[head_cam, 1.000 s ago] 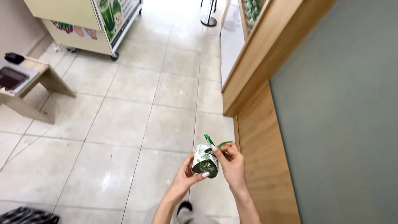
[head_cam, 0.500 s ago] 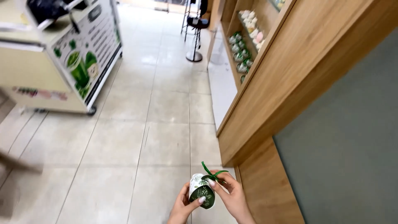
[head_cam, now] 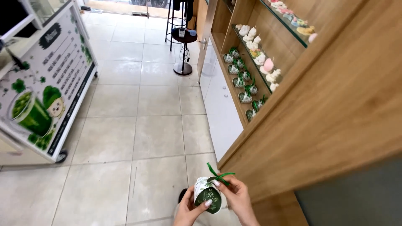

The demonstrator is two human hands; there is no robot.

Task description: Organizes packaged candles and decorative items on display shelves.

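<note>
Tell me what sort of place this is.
Probably a small gift shop. Wooden display shelves hold rows of small wrapped pots like the one in both hands, figurines sit on a glass shelf, and a wheeled menu cart stands on the tiled floor.

This was a small shop. Wooden display shelves (head_cam: 234,62) held rows of little gift boxes (head_cam: 241,79) tied with green ribbon, a glass shelf (head_cam: 272,46) carried small figurines (head_cam: 268,67), and a wheeled menu cart (head_cam: 46,96) stood on the tiled floor (head_cam: 125,125).

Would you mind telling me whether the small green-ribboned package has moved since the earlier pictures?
Yes: the package, held in both hands, has travelled forward along the wooden shelf unit, whose display shelves are now in view; a second ago only its plain end panel was alongside.
</note>
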